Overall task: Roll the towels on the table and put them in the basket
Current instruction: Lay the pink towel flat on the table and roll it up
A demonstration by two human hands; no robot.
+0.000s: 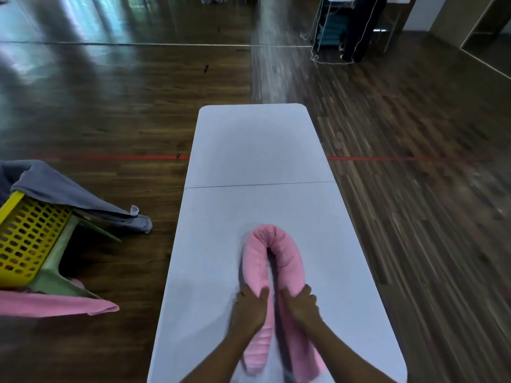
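Pink towel (pixel 272 244) U-bent on table (pixel 249 147), ends near edge; left hand (pixel 249 308), right hand (pixel 300 305) grip legs.

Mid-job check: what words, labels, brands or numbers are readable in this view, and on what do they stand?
No readable text anywhere in this view.
Small pale tag on the grey towel draped over the yellow basket: too small to read.
On the rolled pink towel and the table: no print visible.

Green stool (pixel 51 276) on dark wooden floor (pixel 116 106)
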